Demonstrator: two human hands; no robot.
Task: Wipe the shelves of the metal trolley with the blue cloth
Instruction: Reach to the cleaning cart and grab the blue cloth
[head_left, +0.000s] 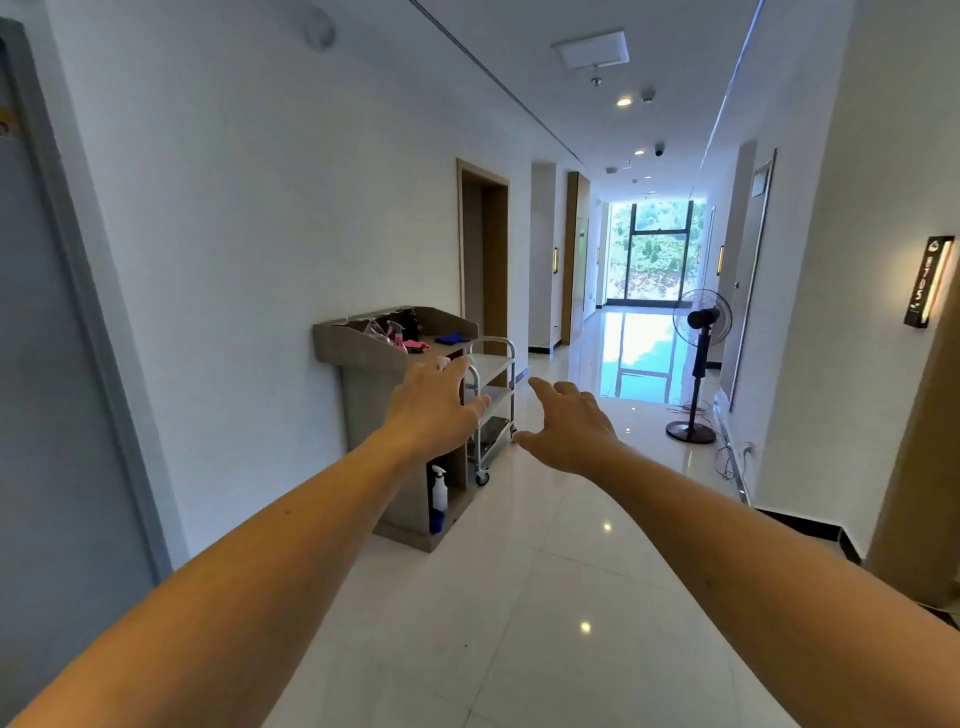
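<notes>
left hand (434, 402) spread, empty | right hand (569, 423) spread, empty | trolley (493, 405) just beyond both, unreached | cloth (452, 339) above left hand, on cart (363, 338), ready for pickup

A lit door sign (929, 281) stands on the right wall of the corridor, a dark vertical plate with a glowing edge. White digits run down it, reading roughly 8705, below a small pale emblem too blurred to make out. No other lettering is legible.
</notes>
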